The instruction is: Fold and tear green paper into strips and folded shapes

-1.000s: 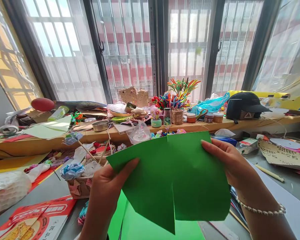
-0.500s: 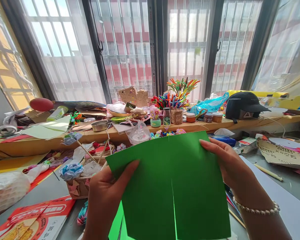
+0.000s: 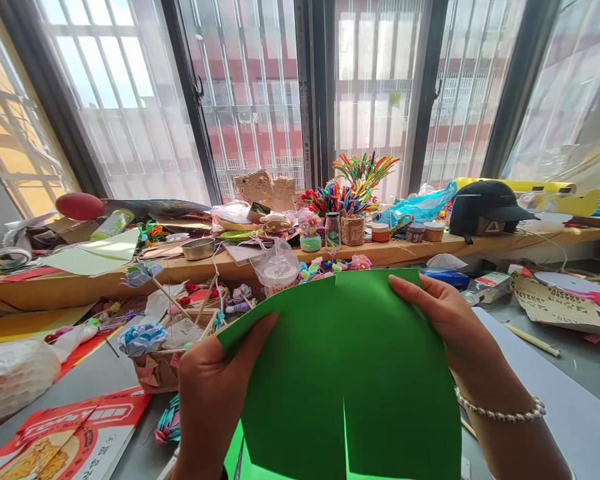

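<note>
A large sheet of green paper (image 3: 305,360) is held up in front of me, bowed between both hands. One slit runs up its middle from the lower edge, and a short cut shows at the top edge. My left hand (image 3: 217,383) pinches the left upper corner, thumb in front and fingers behind. At the right upper corner, my right hand (image 3: 445,313) grips the sheet the same way, with a beaded bracelet on its wrist. More bright green paper lies beneath, seen at the lower left; the held sheet hides most of it.
Behind the sheet, a wooden ledge (image 3: 190,269) carries a black cap (image 3: 487,207), a bundle of pipe cleaners (image 3: 365,180) and small jars. Left of my hands stand a box with paper flowers (image 3: 153,363) and a red food packet (image 3: 75,433). A white board (image 3: 545,393) lies right.
The green sheet bows more now, its top middle sinking slightly. My right hand has shifted a little to the left along with its corner. Both hands keep their hold.
</note>
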`<action>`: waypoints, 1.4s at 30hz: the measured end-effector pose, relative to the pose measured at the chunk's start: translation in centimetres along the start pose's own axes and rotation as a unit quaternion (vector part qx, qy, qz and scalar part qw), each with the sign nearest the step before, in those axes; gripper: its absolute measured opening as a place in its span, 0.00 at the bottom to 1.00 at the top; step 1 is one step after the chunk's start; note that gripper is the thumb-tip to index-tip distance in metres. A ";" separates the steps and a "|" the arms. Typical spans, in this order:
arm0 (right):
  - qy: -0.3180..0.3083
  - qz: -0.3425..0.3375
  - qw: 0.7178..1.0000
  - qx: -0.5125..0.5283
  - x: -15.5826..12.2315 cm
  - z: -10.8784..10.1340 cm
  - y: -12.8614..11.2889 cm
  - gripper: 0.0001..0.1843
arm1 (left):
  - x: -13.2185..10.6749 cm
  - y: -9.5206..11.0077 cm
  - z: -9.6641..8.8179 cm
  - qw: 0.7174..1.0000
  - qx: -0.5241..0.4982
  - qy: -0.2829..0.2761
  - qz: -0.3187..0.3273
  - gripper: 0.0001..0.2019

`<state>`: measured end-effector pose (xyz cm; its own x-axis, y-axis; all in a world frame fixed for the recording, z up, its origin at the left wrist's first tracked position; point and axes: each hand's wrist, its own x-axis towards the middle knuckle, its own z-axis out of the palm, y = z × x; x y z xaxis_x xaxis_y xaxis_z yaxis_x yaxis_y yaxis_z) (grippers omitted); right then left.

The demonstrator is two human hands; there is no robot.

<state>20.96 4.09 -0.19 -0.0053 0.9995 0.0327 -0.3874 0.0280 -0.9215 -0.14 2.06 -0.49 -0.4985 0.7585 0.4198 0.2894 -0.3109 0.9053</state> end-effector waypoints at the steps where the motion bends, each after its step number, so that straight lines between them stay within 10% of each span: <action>1: 0.000 0.003 1.000 0.004 0.0 0.1 0.0 0.03 | 0.0 0.0 0.0 1.000 0.005 0.003 0.015 0.10; 23: 0.000 0.035 0.999 0.020 0.3 0.1 0.2 0.04 | -0.4 -0.5 0.3 0.993 0.000 0.032 0.113 0.03; 31: -0.060 0.007 0.998 0.018 0.6 -0.6 0.5 0.05 | 0.1 -0.5 0.1 0.998 0.041 0.047 0.016 0.08; 42: -0.053 0.043 0.997 0.023 1.2 -0.3 0.9 0.05 | -0.2 -0.9 0.5 0.993 0.001 0.049 0.109 0.05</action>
<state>20.89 5.28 -1.15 -0.1372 0.9905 -0.0035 -0.4228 -0.0618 -0.9041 0.14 2.44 -1.43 -0.5013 0.6133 0.6104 0.4013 -0.4601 0.7920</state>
